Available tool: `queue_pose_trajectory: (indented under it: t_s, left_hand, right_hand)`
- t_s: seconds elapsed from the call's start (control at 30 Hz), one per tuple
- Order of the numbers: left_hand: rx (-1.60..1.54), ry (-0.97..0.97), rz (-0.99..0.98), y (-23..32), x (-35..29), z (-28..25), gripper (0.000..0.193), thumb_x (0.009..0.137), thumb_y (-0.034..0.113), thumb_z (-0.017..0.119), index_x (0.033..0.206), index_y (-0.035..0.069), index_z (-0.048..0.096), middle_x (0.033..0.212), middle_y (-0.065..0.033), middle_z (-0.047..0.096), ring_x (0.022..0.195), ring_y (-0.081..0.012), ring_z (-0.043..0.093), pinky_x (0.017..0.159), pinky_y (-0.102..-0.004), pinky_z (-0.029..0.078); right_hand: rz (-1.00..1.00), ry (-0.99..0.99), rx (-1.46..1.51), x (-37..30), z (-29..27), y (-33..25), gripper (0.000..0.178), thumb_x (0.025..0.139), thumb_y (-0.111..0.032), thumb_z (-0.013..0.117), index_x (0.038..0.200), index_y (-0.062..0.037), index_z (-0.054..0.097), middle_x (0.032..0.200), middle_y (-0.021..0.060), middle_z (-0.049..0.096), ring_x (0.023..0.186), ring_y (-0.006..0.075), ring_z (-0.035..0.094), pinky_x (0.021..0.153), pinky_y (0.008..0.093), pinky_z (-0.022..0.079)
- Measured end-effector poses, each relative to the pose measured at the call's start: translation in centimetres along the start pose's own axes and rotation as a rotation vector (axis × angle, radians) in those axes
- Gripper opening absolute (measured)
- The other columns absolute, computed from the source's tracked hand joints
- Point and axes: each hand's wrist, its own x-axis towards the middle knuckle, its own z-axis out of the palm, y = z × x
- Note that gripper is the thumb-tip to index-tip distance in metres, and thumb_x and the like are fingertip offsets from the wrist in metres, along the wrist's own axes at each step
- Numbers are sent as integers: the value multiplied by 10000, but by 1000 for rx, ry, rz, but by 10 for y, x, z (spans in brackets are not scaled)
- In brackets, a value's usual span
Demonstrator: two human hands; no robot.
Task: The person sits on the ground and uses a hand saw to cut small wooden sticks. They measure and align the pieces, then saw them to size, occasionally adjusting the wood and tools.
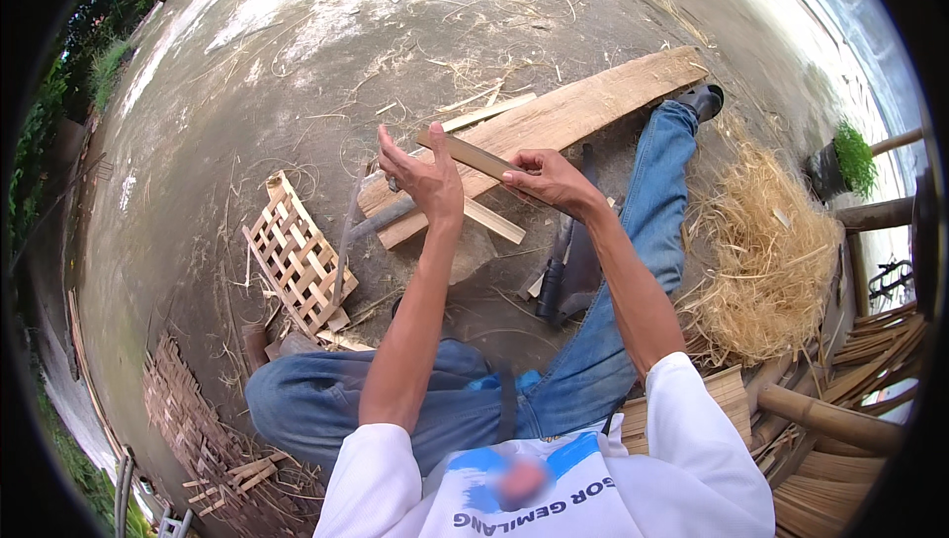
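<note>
I sit on a concrete floor with my legs in blue jeans stretched out. My right hand (547, 180) grips a short flat bamboo strip (473, 156) near its right end. My left hand (423, 174) is raised beside the strip's left part, fingers spread, touching or nearly touching it. Under the hands lies a long wooden plank (583, 103) running to the upper right, with shorter slats (491, 220) across it. A long knife (381, 217) with a dark grip rests on the floor just below my left hand.
A small woven bamboo lattice (297, 256) lies to the left. A heap of pale shavings (766, 251) sits on the right, beside stacked bamboo strips (870, 340). Dark-handled tools (554, 286) lie between my legs. A woven mat (193, 419) is at lower left.
</note>
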Motion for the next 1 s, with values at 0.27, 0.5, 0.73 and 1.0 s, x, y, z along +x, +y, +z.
queue_pose_trajectory:
  t_s: [0.27, 0.5, 0.73, 1.0]
  left_hand:
    - [431, -795, 865, 8, -39, 0, 766, 831, 79, 653, 1530, 17, 348, 1277, -187, 585, 1237, -329, 591, 1245, -515, 217]
    - [399, -869, 839, -14, -48, 9, 724, 886, 75, 617, 1537, -11, 313, 1229, -223, 608, 1132, -383, 633, 992, -531, 410]
    - [420, -913, 795, -25, -58, 9, 750, 872, 63, 614, 1541, -34, 290, 1266, -235, 596, 1171, -387, 598, 1016, -517, 384]
    - [420, -797, 874, -31, -71, 14, 729, 864, 81, 608, 1517, -80, 329, 1257, -219, 602, 1211, -334, 570, 1057, -482, 356]
  right_hand:
    - [-163, -230, -262, 35, -43, 1, 345, 944, -302, 724, 1055, 24, 713, 887, 71, 719, 816, 143, 619, 784, 352, 519]
    - [43, -469, -303, 37, -59, 9, 423, 944, -317, 736, 1152, 51, 712, 1028, 72, 752, 965, 123, 621, 912, 326, 492]
    - [159, -523, -279, 46, -56, 30, 299, 957, -192, 730, 1173, 14, 711, 1081, 16, 729, 980, 87, 605, 932, 284, 482]
    - [221, -495, -193, 37, -57, 29, 286, 962, -153, 720, 1200, 4, 700, 1123, 15, 723, 1029, 94, 617, 973, 286, 492]
